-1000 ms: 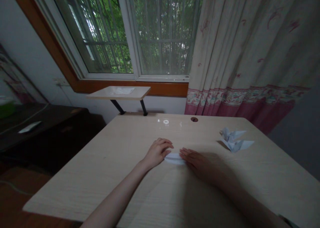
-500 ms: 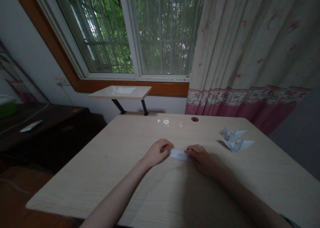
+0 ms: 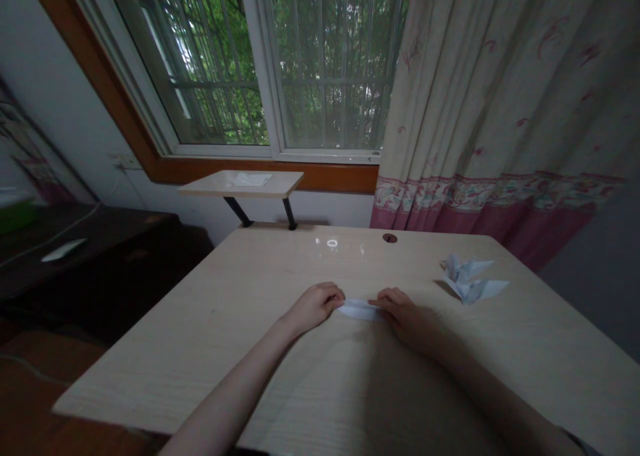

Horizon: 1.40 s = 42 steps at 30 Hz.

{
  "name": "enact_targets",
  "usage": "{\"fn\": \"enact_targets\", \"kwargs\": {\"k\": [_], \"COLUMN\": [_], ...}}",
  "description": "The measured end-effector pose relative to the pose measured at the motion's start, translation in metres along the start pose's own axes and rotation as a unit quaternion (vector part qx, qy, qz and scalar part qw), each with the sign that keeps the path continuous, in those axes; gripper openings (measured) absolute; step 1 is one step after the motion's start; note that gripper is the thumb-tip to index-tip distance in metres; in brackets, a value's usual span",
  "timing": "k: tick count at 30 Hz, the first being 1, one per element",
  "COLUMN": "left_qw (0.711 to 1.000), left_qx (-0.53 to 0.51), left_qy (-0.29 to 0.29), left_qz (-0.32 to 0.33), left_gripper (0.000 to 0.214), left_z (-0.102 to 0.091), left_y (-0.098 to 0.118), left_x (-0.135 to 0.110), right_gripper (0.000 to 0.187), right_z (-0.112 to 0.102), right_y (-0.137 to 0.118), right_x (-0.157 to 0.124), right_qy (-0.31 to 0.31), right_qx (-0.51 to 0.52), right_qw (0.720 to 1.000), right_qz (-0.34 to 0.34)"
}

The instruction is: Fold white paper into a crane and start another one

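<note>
A small folded piece of white paper (image 3: 359,309) lies on the pale wooden desk (image 3: 280,269), between my two hands. My left hand (image 3: 316,306) has its thumb and fingers closed on the paper's left end. At the other end, my right hand (image 3: 400,313) grips the paper, its index finger stretched along the upper edge. The palm side of both hands is hidden. Off to the right stand folded paper cranes (image 3: 470,279), close together and apart from my hands.
A raised shelf (image 3: 280,186) on black legs stands at the desk's back left, with white paper (image 3: 253,179) on it. Near the back edge is a round cable hole (image 3: 390,239). A dark side table (image 3: 125,229) is at the left, and a curtain (image 3: 500,143) hangs behind.
My left fingers have closed down onto the paper's left end. The right index finger has straightened slightly along its upper edge. The paper cranes have stayed in place.
</note>
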<state>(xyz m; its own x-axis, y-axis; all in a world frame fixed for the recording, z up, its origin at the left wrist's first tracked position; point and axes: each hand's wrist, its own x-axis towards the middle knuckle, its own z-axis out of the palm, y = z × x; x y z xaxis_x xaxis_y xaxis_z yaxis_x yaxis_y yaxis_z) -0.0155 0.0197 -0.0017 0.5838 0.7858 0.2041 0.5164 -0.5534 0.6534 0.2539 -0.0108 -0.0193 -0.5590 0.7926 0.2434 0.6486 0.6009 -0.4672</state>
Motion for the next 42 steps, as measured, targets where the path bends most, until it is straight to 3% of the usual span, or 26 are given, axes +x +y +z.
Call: {"fn": "enact_targets", "kwargs": {"k": [7, 13, 18, 27, 35, 42], "left_qw": [0.997, 0.984, 0.986, 0.991, 0.989, 0.986], "left_qx": [0.075, 0.155, 0.126, 0.050, 0.105, 0.115], "left_qy": [0.010, 0.057, 0.061, 0.022, 0.028, 0.029], "left_qz": [0.009, 0.064, 0.094, 0.125, 0.096, 0.118], "left_gripper": [0.026, 0.027, 0.021, 0.017, 0.016, 0.015], "left_z": [0.003, 0.011, 0.024, 0.035, 0.041, 0.040], "left_y": [0.001, 0.007, 0.015, 0.009, 0.018, 0.017], "left_x": [-0.003, -0.001, -0.002, -0.002, -0.001, -0.002], "right_gripper": [0.034, 0.032, 0.031, 0.028, 0.032, 0.030], "right_z": [-0.001, -0.005, -0.005, -0.001, 0.017, 0.010], "right_y": [0.000, -0.005, -0.008, -0.007, 0.005, -0.003], "right_x": [0.000, -0.002, -0.002, 0.000, -0.005, -0.004], "right_qy": [0.004, -0.013, -0.013, 0.016, 0.082, 0.066], "right_qx": [-0.022, -0.091, -0.131, -0.084, -0.081, -0.065], "right_qw": [0.999, 0.995, 0.989, 0.995, 0.990, 0.992], "right_qz": [-0.024, -0.032, -0.064, -0.052, -0.078, -0.082]}}
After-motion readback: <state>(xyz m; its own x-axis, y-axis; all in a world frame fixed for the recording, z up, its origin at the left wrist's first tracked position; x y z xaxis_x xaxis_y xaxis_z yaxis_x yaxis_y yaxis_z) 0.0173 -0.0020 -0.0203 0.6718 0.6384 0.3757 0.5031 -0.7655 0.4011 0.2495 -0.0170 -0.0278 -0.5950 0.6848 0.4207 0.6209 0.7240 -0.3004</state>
